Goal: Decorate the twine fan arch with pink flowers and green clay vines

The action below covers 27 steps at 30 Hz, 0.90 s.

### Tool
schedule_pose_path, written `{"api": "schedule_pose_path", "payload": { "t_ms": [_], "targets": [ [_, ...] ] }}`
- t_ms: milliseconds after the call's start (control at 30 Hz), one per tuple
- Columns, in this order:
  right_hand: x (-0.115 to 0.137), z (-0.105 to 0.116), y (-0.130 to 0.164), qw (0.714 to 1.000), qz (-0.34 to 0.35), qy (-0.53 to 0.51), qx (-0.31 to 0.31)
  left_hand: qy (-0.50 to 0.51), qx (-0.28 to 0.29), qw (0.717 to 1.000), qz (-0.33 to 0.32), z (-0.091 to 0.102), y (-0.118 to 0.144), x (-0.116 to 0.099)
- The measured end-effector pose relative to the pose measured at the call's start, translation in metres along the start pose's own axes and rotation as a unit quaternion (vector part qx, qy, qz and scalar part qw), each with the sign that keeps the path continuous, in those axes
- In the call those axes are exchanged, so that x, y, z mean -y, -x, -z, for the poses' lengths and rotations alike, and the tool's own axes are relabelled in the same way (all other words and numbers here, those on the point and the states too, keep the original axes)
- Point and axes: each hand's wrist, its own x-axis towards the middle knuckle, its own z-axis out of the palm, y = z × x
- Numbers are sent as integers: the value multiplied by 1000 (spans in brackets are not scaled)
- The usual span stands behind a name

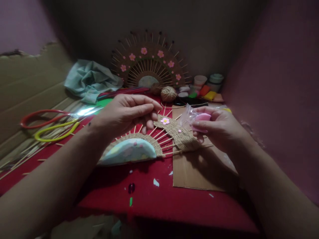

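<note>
In my right hand (215, 124) is a lump of pink modelling clay (202, 118) with its clear plastic bag (188, 115), gripped between thumb and fingers. My left hand (139, 111) hovers over the middle of the work, thumb against the curled fingers; whatever may be between them is hidden. Below both hands lies a half-round fan of thin sticks with a woven twine band (185, 137). A pink clay flower (164, 121) with a yellow centre and a small pink dot (179, 131) sit on that band. The fan's base is a pale blue half disc (129, 151).
A finished-looking flowered fan (149, 63) leans at the back wall. Scissors (50, 124) with red and yellow handles lie left, near a teal cloth (92, 79). A twine ball (168, 94) and coloured clay packs (210, 95) stand behind. Cardboard (199, 176) lies under the fan's right side.
</note>
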Motion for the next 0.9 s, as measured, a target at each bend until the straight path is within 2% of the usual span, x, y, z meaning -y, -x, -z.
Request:
{"api": "schedule_pose_path", "payload": {
  "t_ms": [133, 233, 367, 467, 567, 667, 767, 900],
  "targets": [
    [1, 1, 0, 1000, -2, -18, 3, -114, 38, 993, -1, 1, 19, -13],
    [1, 1, -1, 1000, 2, -20, 0, -219, 15, 975, 25, 8, 40, -11],
    [2, 1, -1, 1000, 13, -6, 2, -381, -38, 923, -32, 22, 64, 7],
    [3, -1, 0, 1000, 14, -9, 2, -463, -60, 883, -58, 31, 75, 25],
    [4, -2, 1, 1000, 12, -10, -3, -529, -77, 842, -72, 35, 79, 37],
    [4, -1, 1, 1000, 18, -9, -1, -567, -73, 817, -76, 34, 81, 41],
    [4, 1, 1, 1000, 22, -7, 7, -565, -68, 820, -65, 31, 83, 41],
    [4, 0, 1, 1000, 20, -6, 6, -525, -63, 848, -44, 30, 87, 41]
  ]
}}
